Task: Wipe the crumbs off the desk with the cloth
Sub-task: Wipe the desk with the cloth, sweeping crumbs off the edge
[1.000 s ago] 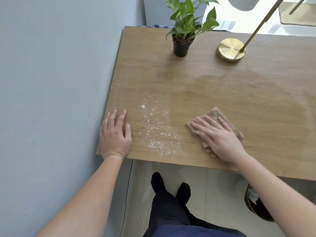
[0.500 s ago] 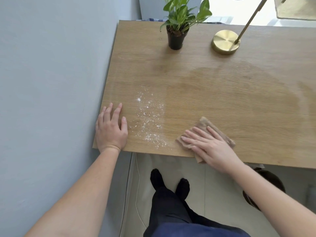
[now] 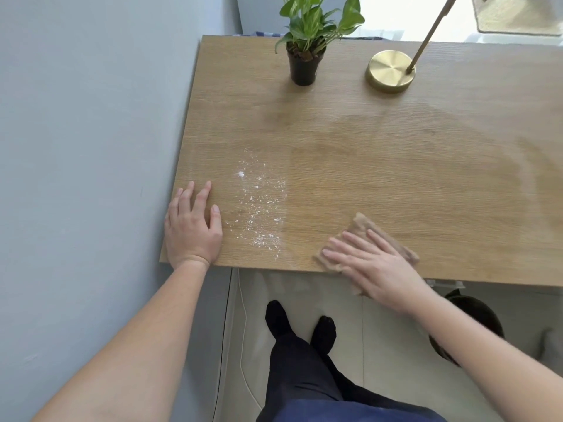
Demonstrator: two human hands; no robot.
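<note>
Head view: the cloth (image 3: pixel 365 233) is pressed flat under the straight fingers of the right hand (image 3: pixel 374 269) at the desk's (image 3: pixel 396 162) near edge, right of the crumbs (image 3: pixel 262 208); the left hand (image 3: pixel 192 229), gripping nothing, is laid flat at the near left corner.
</note>
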